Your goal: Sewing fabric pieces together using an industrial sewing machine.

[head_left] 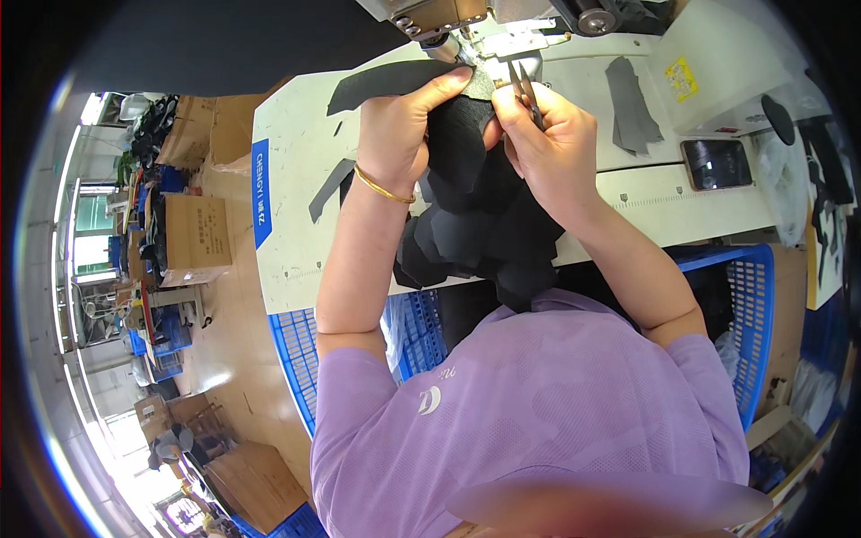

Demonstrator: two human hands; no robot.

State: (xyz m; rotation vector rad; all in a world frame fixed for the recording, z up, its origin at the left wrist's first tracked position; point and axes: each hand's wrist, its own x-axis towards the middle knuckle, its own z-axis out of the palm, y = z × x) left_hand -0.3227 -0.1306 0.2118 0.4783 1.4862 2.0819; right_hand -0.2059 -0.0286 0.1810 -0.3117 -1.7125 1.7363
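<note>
My left hand (399, 134) is closed on a black fabric piece (459, 148), its thumb pressed near the top edge beside the sewing machine (444, 18). Another long black strip (381, 85) sticks out to the left above that hand. In my right hand (556, 148) are small dark thread snips (529, 94), with the blades pointing up toward the lit needle area. The fingers of this hand also sit right against the fabric's edge; whether they grip it is hidden. From between my hands a bunch of overlapping black pieces (484, 229) hangs over the table's front edge toward my lap.
Grey fabric strips (632, 108) and a phone (717, 165) lie on the right of the white worktable (291, 224). A dark strip (330, 190) lies at left. Blue plastic baskets (758, 314) stand below the front edge. Cardboard boxes (197, 231) stand farther left.
</note>
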